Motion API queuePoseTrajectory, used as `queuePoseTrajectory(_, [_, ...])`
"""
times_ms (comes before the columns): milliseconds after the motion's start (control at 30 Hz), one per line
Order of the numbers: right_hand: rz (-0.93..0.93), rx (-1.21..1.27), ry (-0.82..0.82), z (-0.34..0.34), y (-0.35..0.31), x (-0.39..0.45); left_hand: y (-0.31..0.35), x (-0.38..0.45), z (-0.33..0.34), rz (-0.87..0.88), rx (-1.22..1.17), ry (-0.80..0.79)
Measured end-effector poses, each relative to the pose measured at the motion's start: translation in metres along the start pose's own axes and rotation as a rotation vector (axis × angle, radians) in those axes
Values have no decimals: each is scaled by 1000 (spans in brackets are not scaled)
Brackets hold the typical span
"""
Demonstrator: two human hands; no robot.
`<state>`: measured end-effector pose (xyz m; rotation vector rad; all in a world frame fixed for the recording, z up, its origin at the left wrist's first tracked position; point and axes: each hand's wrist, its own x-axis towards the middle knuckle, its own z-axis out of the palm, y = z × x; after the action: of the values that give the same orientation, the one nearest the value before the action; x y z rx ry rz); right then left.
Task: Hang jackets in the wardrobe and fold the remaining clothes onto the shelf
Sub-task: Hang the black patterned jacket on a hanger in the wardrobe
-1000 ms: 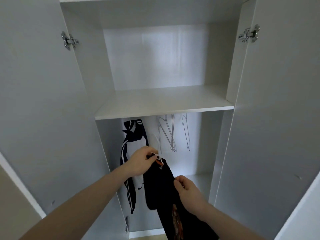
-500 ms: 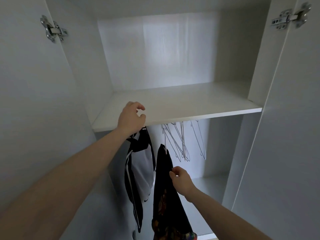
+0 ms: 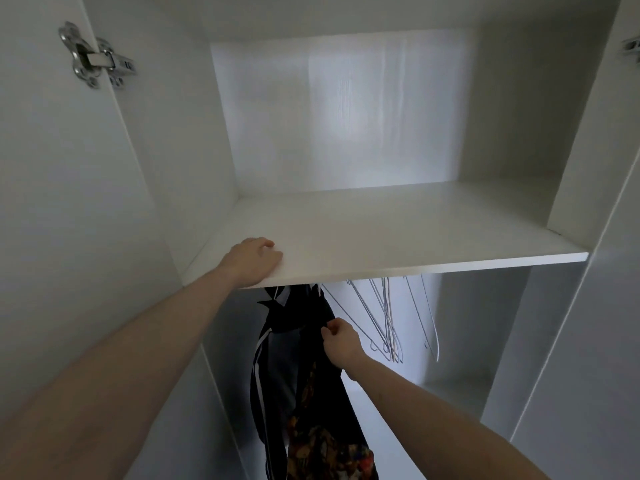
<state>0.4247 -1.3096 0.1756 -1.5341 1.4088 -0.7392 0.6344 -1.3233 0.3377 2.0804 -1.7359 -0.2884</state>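
2 jackets hang below 1 shelf (image 3: 398, 237): a striped one (image 3: 273, 358) and a patterned one (image 3: 322, 410). Several bare wire hangers (image 3: 384, 320); exact count unclear. 2 hinges (image 3: 95, 60) (image 3: 632, 50). 2 hands (image 3: 251, 261) (image 3: 341, 342).

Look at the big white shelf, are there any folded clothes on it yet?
No, the shelf is bare apart from the left hand resting on its front edge.

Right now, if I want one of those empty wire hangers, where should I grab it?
Probably grip the thin grey wire hanger hanging furthest right by its bare sloping arm, coming from the front right. It hangs apart from the bunch and away from the dark jackets; its hook is hidden behind the white shelf.
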Motion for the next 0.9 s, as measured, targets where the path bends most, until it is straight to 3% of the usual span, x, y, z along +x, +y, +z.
queuePoseTrajectory(600, [8,1,37,36,-45,124,-15,21,14,21,11,135])
queuePoseTrajectory(900, [47,-155,-126,58,-23,123,-16,18,12,9,42,135])
